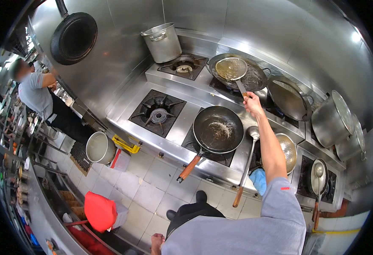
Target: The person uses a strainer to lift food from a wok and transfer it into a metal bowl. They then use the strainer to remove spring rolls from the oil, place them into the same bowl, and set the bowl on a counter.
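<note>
My right hand [252, 103] is wrapped round the handle of a round mesh strainer [231, 69], which is over the wok [258, 77] on the back burner. Liquid shows in that wok. My left hand [157, 243] hangs low by my body at the bottom edge, its fingers curled and partly hidden; whether it holds anything is not visible. In front of the strainer, a black frying pan [218, 129] with a wooden handle sits on a front burner, with pale residue on its base. A long-handled ladle [252, 132] lies to the right of the pan.
A tall pot [162, 43] stands at the back left, a covered wok [289, 98] and large pots [331, 120] at the right. Beside the ladle are a metal colander [285, 153] and a blue cloth [258, 181]. Another person [37, 93] stands at the left near a bucket [100, 148].
</note>
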`<state>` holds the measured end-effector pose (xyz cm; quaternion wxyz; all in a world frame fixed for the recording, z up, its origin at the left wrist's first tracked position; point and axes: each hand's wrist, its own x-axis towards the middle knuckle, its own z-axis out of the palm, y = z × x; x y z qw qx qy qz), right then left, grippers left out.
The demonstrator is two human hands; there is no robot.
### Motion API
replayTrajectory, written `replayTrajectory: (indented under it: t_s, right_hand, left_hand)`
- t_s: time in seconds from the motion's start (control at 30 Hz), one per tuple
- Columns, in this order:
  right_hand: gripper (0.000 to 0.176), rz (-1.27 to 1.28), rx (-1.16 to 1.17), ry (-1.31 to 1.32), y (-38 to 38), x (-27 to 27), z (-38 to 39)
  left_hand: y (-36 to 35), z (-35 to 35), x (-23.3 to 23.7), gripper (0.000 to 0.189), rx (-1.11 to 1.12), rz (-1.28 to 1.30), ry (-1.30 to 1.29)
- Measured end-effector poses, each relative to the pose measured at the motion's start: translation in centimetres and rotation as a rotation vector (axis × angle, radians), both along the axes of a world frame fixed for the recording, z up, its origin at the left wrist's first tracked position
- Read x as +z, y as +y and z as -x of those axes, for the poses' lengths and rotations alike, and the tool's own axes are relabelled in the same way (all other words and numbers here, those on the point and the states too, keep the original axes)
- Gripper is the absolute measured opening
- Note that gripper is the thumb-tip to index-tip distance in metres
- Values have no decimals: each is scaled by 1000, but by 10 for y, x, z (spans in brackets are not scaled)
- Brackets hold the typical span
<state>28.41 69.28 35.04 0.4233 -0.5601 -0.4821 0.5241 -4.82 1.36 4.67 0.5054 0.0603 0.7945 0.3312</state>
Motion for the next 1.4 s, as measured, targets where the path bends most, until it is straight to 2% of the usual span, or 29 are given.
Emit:
replayTrajectory:
  t_s: [0.07,0.43,0.57,0.67,0.7,0.83,0.97,1.07,1.17,1.27,1.3,1.4]
  right_hand:
    - [36,0,29,13,-7,2,-2]
    - [37,-56,57,-17,-60,29,-16]
    - [38,-133,47,-51,-56,33,-26]
    - [38,-183,-39,-1,-52,58,-27]
    - [38,-228,-59,-83,-50,72,-24]
    - [35,-377,-135,-55,-41,136,-19]
    - [32,-475,-165,125,-41,183,-22]
    - [22,-440,-129,194,-34,175,-33]
    - [11,-322,-111,166,-29,123,-34]
    - [9,-50,-99,129,-18,82,-51]
    - [10,44,-110,114,-19,86,-49]
    - [12,-82,-144,69,-35,93,-40]
  left_hand:
    - [4,7,-14,11,16,-7,-50]
    - [28,32,-28,14,-96,-77,-59]
    - [33,39,-35,14,-95,-76,-67]
    - [36,40,-36,13,-105,-44,-53]
    - [38,40,-34,13,-105,-47,-44]
    - [45,34,-14,13,-143,-60,6]
    - [41,30,-22,13,-146,-97,30]
    - [38,27,-25,14,-201,-95,61]
    - [36,27,-35,14,-160,-113,108]
    - [30,33,-47,15,-141,-119,165]
    - [31,36,-48,15,-121,-87,161]
    - [27,36,-49,15,-73,-53,118]
